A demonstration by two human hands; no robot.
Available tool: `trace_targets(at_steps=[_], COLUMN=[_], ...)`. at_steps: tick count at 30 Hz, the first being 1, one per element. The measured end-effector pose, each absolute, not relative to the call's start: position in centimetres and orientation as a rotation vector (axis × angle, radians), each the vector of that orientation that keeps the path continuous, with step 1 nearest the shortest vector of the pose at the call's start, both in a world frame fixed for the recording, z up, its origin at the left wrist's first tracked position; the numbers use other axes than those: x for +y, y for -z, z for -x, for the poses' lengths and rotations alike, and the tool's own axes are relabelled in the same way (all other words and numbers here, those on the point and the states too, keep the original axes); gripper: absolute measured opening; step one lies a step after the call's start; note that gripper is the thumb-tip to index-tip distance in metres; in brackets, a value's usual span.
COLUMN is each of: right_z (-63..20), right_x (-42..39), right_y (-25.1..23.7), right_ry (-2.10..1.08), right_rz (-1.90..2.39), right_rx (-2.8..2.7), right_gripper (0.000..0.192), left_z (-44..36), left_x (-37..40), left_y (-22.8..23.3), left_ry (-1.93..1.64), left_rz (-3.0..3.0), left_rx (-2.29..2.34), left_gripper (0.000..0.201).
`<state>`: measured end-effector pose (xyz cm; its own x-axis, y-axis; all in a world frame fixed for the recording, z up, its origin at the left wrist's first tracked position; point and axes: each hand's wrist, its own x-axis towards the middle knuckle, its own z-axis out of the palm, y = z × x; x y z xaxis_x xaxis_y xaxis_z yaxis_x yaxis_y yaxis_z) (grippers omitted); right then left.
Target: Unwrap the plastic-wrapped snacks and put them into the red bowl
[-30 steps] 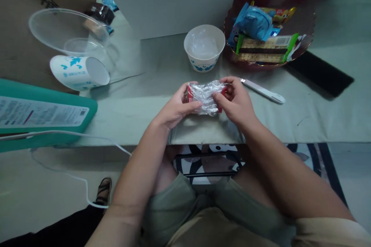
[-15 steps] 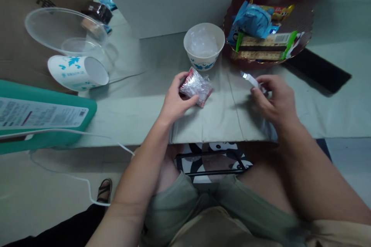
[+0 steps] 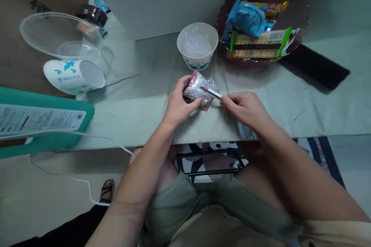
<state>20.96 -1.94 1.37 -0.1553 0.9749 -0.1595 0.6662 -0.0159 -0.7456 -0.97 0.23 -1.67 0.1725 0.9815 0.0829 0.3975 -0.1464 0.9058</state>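
Observation:
My left hand (image 3: 180,104) is closed around a small red box-like packet (image 3: 199,86) wrapped in clear, shiny plastic. Between the thumb and fingers of my right hand (image 3: 245,109) is a slim utility knife (image 3: 213,93) with a white body, its tip pointing left. The tip lies over the wrapped packet and seems to touch the plastic. Just beyond the packet stands a white paper cup (image 3: 198,60) with blue leaf prints and crumpled clear plastic (image 3: 197,41) inside.
A dark red bowl (image 3: 301,27) of wrapped snacks is at the back right, beside a black phone-like slab (image 3: 317,67). On the left are a tipped paper cup (image 3: 65,73), a clear plastic bowl (image 3: 37,34), a green box (image 3: 87,110) and a white cable (image 3: 89,185).
My right hand has moved left with the knife, bringing its tip onto the wrapped packet. My left hand still holds the packet. The view has shifted slightly.

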Motion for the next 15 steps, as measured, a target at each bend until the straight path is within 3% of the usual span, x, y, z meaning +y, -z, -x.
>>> trace_targets(at_steps=[8, 15], right_z=[-25.8, -27.0], right_x=[-3.3, -1.9], right_y=[-1.6, 1.0], right_ry=[-0.918, -0.336], right_rz=[1.934, 1.978], right_rx=[-1.962, -1.79], right_gripper=[0.03, 0.017], left_z=[1.7, 2.3], left_x=[0.4, 0.7], left_y=[1.6, 1.5], left_ry=[-0.95, -0.967], left_rz=[-1.724, -2.067], left_rx=[1.42, 1.532], left_gripper=[0.062, 0.067])
